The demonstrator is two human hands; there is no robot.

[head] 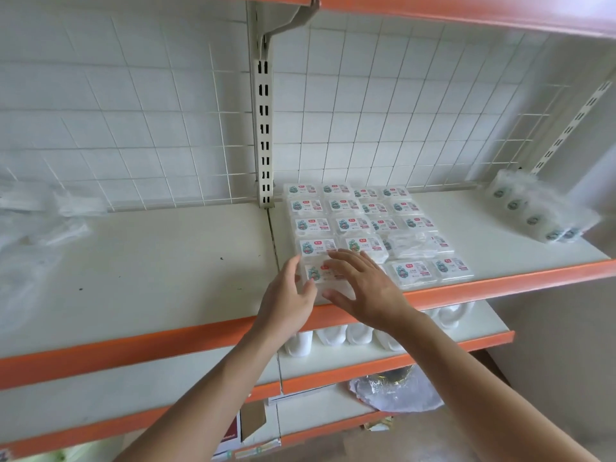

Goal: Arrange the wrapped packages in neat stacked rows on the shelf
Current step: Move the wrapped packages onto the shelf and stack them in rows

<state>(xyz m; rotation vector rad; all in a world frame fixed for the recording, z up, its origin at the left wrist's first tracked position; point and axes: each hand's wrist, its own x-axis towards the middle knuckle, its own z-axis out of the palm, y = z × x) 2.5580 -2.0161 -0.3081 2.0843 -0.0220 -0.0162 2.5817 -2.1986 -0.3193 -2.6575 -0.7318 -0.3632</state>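
My left hand [290, 295] stands on edge, fingers straight and loosely spread, set against the left side of the front-left package [316, 273]. My right hand [363, 291] lies flat and open over its top and right half, gripping nothing. That package sits right of the slotted upright [265, 135] and well forward of its foot, at the shelf's orange lip [500, 285], with its long side running along the lip. It lies just ahead of both palms, so I judge the next nudge goes away from me, squaring it to the row behind; the left hand is nearer its free edge. Beyond it the block of packages [366, 208] runs back level with the upright's foot. Further right of the upright, in the second row from the front, one turned package [411, 245] shows no label and looks skewed; it may need fixing. Far right of the upright lies a loose bundle [533, 211], and far left of it crumpled plastic wrap [43, 215]
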